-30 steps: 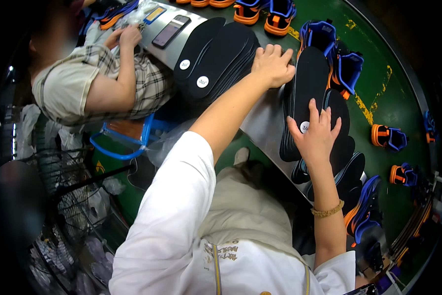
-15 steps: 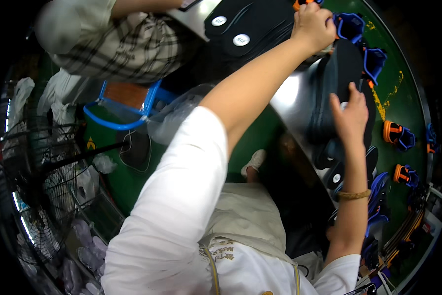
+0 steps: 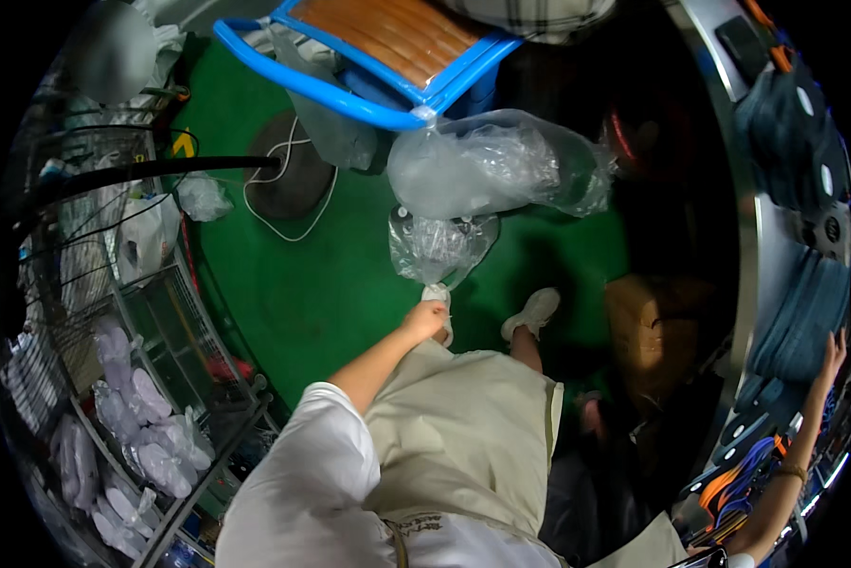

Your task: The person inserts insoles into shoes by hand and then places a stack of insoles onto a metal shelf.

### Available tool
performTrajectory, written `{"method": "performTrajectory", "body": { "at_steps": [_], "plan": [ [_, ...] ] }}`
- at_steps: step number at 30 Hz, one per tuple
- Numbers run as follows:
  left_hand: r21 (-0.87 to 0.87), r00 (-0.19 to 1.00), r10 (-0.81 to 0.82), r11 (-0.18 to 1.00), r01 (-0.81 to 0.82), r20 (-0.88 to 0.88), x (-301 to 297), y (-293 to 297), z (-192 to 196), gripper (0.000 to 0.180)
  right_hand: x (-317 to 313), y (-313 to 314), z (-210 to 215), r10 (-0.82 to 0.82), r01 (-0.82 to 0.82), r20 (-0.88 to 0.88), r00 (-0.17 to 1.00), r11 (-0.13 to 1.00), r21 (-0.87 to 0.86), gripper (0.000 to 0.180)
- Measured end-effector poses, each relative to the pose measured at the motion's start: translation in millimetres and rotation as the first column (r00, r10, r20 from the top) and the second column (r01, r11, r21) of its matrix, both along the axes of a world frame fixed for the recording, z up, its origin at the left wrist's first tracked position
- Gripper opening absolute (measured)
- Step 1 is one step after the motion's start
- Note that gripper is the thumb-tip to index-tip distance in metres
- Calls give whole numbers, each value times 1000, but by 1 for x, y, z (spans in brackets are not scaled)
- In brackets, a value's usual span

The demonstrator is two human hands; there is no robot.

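My left hand [image 3: 427, 317] is low in front of my apron, its fingers curled in. Whether anything is inside them cannot be made out. Just beyond it a clear plastic bag [image 3: 444, 248] hangs over the green floor, and one of my white shoes [image 3: 435, 295] shows behind the hand. At the far right my right hand [image 3: 831, 362] reaches out with its fingers extended, against the edge of a stack of dark blue-grey shoe insoles [image 3: 787, 322] on a metal table [image 3: 749, 256]. Another stack of dark insoles [image 3: 783, 133], some with white oval labels, lies farther up the table.
A blue chair [image 3: 321, 93] with a brown seat stands ahead, a large clear bag [image 3: 482, 166] at its corner. To the left are a round dark base [image 3: 288, 170] with a white cord and a metal rack [image 3: 207, 327] of wrapped pale items. A brown carton [image 3: 648, 322] sits under the table.
The view has swung left, away from the table. My left hand has left the far end of the table and come down before my apron; my right hand stays by the insoles.
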State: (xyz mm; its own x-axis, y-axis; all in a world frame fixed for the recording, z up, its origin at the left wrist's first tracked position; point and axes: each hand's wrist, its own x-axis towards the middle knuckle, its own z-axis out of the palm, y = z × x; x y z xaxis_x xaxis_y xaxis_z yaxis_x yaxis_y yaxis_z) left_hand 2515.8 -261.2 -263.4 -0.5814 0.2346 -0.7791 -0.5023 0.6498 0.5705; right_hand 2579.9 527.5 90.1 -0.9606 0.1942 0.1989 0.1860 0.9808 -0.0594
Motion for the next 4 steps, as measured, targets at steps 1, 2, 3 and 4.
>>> {"method": "performTrajectory", "body": {
  "at_steps": [1,2,3,4],
  "plan": [
    [-21,1000,17,1000,-17,10,4,-19,-23,21,-13,-8,-9,-13,11,-23,1000,996,-86,35],
    [-162,1000,14,987,-11,21,2,-29,-44,23,-24,-17,-10,-130,124,-20,991,975,-186,37],
    [-230,999,-45,972,50,28,-10,-16,-72,25,13,4,36,-57,51,65,996,995,85,39],
    [-231,998,-45,972,54,42,-13,-13,-85,25,7,-4,32,-89,86,56,994,995,53,39]
  ]
}}
